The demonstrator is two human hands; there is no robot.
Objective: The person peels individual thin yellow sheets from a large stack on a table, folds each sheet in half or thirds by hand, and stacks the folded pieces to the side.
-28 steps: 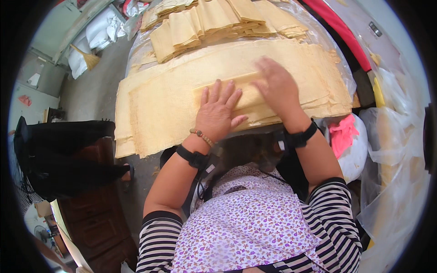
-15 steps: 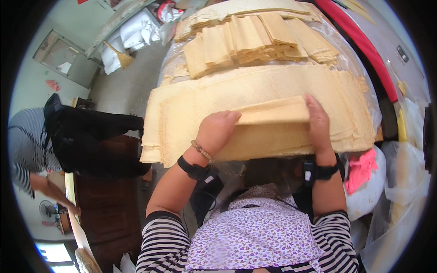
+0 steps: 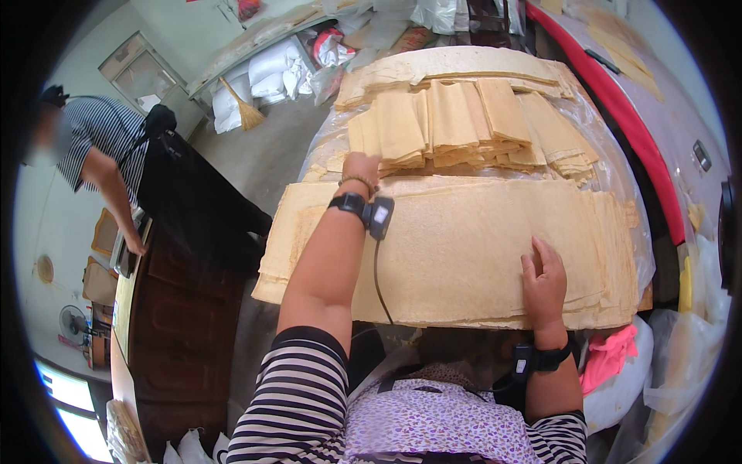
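A broad stack of flat, pale-yellow, thin sheets lies in front of me, its edges uneven and layered. Behind it is a pile of folded sheets of the same material. My left hand reaches across to the near left end of that pile; its fingers are blurred and partly hidden, so any hold is unclear. Over the right part of the flat stack, my right hand has its fingers apart and holds nothing. Both wrists carry black strapped devices, and a beaded bracelet circles the left one.
Clear plastic covers the table under the sheets. More long sheets lie at the far end. To the left, another person bends over a brown wooden cabinet. A pink cloth rests on a white sack at right.
The folded sheet held between both hands has left the front of the stack. My left hand moved forward to the folded pile; my right hand stayed over the stack and opened. The view shifted.
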